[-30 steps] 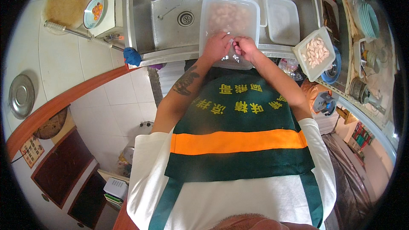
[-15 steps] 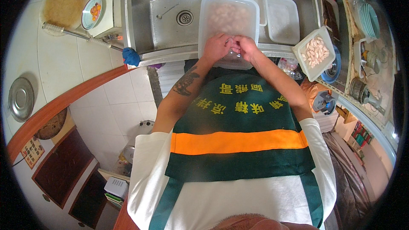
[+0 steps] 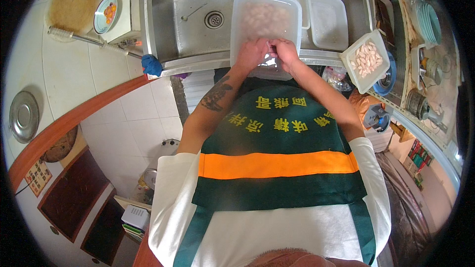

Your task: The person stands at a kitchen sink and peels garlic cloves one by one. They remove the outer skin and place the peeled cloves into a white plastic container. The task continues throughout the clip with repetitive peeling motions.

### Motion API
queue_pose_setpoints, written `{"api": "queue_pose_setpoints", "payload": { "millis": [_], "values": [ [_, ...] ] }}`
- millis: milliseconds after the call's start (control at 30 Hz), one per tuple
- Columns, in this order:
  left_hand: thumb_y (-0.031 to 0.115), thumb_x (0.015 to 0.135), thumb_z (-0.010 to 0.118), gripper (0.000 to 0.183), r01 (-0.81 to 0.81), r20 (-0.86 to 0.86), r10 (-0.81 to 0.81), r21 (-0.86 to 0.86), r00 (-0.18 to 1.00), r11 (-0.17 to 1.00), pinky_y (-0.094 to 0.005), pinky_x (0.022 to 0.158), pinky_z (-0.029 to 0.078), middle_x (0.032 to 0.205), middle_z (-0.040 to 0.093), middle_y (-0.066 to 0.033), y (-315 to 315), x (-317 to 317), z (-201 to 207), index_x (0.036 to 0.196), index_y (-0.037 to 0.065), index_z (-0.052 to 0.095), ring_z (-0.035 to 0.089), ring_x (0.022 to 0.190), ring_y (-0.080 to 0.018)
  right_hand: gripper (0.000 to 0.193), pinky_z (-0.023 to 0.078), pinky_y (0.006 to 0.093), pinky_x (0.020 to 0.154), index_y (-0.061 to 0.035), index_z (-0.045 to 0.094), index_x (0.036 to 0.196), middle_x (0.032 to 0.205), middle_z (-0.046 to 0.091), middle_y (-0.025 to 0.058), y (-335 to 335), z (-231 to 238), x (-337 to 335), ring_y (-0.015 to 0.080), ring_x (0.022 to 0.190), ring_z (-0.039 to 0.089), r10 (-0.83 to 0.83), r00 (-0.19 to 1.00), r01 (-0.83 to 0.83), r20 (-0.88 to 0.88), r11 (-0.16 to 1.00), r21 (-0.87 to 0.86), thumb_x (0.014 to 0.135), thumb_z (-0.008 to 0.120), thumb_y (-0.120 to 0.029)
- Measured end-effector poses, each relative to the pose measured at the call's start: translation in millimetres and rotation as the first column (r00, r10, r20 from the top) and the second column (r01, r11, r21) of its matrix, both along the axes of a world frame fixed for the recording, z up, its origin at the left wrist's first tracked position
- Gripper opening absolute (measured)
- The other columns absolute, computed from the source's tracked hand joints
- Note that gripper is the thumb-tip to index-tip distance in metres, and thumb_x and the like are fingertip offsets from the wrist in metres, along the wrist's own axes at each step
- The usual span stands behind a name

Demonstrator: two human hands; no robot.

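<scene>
A large translucent plastic tub (image 3: 235, 32) of water rests across the front edge of the sink. Pale pinkish pieces (image 3: 264, 17) lie blurred beneath the water in its far half. Above the near half, my left hand (image 3: 253, 53) and my right hand (image 3: 283, 54) meet with fingers bent and fingertips pressed together. Whatever they pinch is small and hidden by the fingers. To the right, a white square container (image 3: 348, 59) holds a heap of similar pale pieces (image 3: 367, 60) and sits tilted on the sink's corner.
Two white trays, one an empty-looking tray (image 3: 328, 22), stand in the right sink basin. The left basin (image 3: 193, 29) has a drain. A blue cloth (image 3: 152, 65) hangs at the sink's left corner. A bowl of orange pieces (image 3: 105, 16) stands left; stacked plates (image 3: 428, 23) are at right.
My fingers have shifted slightly against each other, and the right hand's fingers are curled in more. A bright glint shows on the water below them. The tub and containers stay put.
</scene>
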State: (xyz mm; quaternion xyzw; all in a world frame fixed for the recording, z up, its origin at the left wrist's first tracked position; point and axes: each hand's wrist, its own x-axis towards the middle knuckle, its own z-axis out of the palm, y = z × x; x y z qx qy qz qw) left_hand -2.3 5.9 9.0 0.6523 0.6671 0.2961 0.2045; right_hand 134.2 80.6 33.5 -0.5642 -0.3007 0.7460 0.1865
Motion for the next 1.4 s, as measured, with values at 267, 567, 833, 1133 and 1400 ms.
{"api": "queue_pose_setpoints", "payload": {
  "millis": [267, 567, 833, 1133, 1400],
  "values": [
    [0.018, 0.086, 0.062, 0.016, -0.086, 0.167, 0.081, 0.021, 0.983, 0.996, -0.0481, 0.071, 0.051, 0.085, 0.067, -0.0163, 1.5, -0.1, 4.4, 0.090, 0.004, 0.067, 0.065, 0.080, -0.0370, 0.005, 0.046, 0.0230, 0.060, -0.0017, 0.064, 0.087, 0.078, 0.063, 0.0037, 0.1, 5.3, 5.0, 0.0111, 0.068, 0.057, 0.131, 0.991, -0.134, 0.028, 0.986, 0.104, 0.089, 0.062, -0.006],
    [0.018, 0.085, 0.062, 0.014, -0.121, 0.200, 0.105, 0.070, 0.974, 0.990, -0.0468, 0.066, 0.050, 0.078, 0.066, -0.0162, -3.1, 5.7, 10.4, 0.085, 0.004, 0.064, 0.064, 0.073, -0.0376, 0.007, 0.050, 0.0240, 0.065, -0.0020, 0.064, 0.094, 0.082, 0.063, 0.0027, 4.0, 3.8, 13.3, 0.0108, 0.072, 0.058, 0.178, 0.984, -0.176, -0.018, 0.979, 0.102, 0.087, 0.064, -0.004],
    [0.021, 0.086, 0.062, 0.015, -0.131, 0.208, 0.133, -0.023, 0.969, 0.991, -0.0474, 0.066, 0.050, 0.079, 0.066, -0.0174, -2.2, 7.3, 8.7, 0.085, 0.006, 0.064, 0.064, 0.075, -0.0382, 0.015, 0.051, 0.0245, 0.064, -0.0004, 0.064, 0.099, 0.085, 0.064, 0.0053, 10.0, 1.3, 14.6, 0.0117, 0.072, 0.060, 0.230, 0.973, -0.229, 0.007, 0.966, 0.118, 0.086, 0.067, -0.007],
    [0.021, 0.086, 0.063, 0.015, -0.099, 0.276, 0.097, -0.007, 0.956, 0.995, -0.0457, 0.067, 0.051, 0.082, 0.067, -0.0159, -4.8, 6.0, 9.4, 0.086, 0.006, 0.066, 0.065, 0.076, -0.0361, 0.016, 0.052, 0.0245, 0.066, -0.0014, 0.067, 0.100, 0.089, 0.066, 0.0041, 14.5, -8.5, 21.6, 0.0126, 0.080, 0.062, 0.320, 0.944, -0.328, 0.075, 0.932, 0.155, 0.085, 0.066, -0.009],
    [0.018, 0.089, 0.061, 0.017, -0.185, 0.423, 0.238, -0.163, 0.874, 0.969, -0.0370, 0.072, 0.052, 0.085, 0.070, -0.0131, -3.8, 11.0, 8.2, 0.095, 0.003, 0.068, 0.067, 0.077, -0.0273, 0.016, 0.049, 0.0247, 0.063, 0.0002, 0.068, 0.099, 0.084, 0.067, 0.0041, 16.3, -17.8, 24.8, 0.0114, 0.073, 0.061, 0.345, 0.923, -0.385, 0.172, 0.840, 0.381, 0.084, 0.066, -0.007]
  ]
}}
